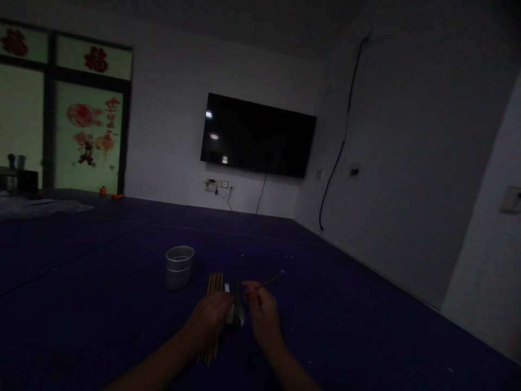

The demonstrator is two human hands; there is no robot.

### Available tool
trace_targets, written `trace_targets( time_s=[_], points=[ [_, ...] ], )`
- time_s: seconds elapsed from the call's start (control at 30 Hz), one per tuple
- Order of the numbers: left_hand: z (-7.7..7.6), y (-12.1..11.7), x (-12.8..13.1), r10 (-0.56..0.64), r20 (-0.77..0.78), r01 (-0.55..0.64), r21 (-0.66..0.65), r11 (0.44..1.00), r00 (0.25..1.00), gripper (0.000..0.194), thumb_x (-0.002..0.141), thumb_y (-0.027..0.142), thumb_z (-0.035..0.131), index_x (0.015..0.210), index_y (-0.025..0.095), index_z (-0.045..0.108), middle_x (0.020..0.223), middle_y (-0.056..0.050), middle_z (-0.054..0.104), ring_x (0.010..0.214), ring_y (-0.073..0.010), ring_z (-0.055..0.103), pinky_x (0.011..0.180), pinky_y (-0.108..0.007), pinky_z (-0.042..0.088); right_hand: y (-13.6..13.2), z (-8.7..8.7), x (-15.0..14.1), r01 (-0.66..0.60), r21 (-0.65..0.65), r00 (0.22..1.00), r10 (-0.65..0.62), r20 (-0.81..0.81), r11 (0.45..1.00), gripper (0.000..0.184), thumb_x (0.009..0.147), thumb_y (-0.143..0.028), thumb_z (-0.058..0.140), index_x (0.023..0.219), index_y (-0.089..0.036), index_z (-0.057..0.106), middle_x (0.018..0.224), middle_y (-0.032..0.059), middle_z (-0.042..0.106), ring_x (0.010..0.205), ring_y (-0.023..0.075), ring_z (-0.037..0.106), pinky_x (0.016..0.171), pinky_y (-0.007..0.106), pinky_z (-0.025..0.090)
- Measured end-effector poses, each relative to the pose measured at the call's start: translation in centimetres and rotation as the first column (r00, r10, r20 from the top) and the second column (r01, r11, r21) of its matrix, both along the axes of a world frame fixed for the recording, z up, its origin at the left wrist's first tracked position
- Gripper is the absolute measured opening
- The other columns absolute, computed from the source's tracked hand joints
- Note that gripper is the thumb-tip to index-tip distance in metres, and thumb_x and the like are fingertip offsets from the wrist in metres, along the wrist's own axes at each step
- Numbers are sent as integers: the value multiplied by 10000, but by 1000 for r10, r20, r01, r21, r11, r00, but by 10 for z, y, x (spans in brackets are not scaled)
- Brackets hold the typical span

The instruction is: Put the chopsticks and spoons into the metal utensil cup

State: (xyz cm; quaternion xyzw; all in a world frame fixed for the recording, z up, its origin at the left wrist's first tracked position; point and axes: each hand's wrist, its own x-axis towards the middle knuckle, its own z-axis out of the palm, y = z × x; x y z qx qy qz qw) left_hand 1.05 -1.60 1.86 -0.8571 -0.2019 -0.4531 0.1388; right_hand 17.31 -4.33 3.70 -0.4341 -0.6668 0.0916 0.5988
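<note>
My right hand (262, 312) is closed on a thin stick (272, 278), whose far end points up and right over the purple surface. My left hand (214, 310) has its fingers pressed together near the stick's lower end; what they pinch is hidden. Beneath and beside my left hand lies a row of wooden chopsticks (215, 279), side by side. Between my hands are a white-handled utensil (227, 287) and a metal spoon (240, 315), with dark handles partly covered by my fingers. To the left, a grey metal cup (178, 274) stands upright, apart from both hands.
The purple surface (122, 304) stretches to the wall, with small white specks on it. Clear plastic wrapping (44, 207) lies at far left, near small orange items (116, 196). A television (258, 136) hangs on the wall above sockets and cables. The room is dim.
</note>
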Motion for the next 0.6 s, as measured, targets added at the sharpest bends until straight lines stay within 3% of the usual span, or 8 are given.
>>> trace_targets(
  time_s=[0.1,0.23,0.37,0.6],
  points=[
    [-2,0,3,-41,94,50,-96,994,995,311,886,115,331,1044,165,594,845,-86,679,780,-167,648,697,-289,545,1,-1,-2,-58,-10,992,59,112,998,341,924,-429,415,999,-219,673,966,71,690,917,194,634,826,317,477],
    [-4,2,7,-21,193,68,-236,969,981,285,906,154,348,986,195,619,830,-62,683,783,-160,653,729,-288,540,7,-10,-6,-133,-65,984,140,109,989,359,921,-420,431,1140,-227,640,1069,81,675,1001,210,615,877,346,468],
    [-7,7,6,-47,164,86,-238,968,985,289,908,155,358,1047,203,607,881,-61,692,820,-156,653,749,-282,536,15,-17,-6,-134,-56,991,134,-2,989,430,895,-446,465,1243,-222,580,894,51,692,799,192,639,745,321,505],
    [-4,4,3,-32,75,41,-121,992,997,351,907,137,357,1207,191,532,962,-83,684,909,-163,638,781,-297,541,22,-14,5,33,-59,996,-38,-83,998,468,865,-443,488,1230,-168,590,697,10,640,621,151,576,597,258,474]
  ],
)
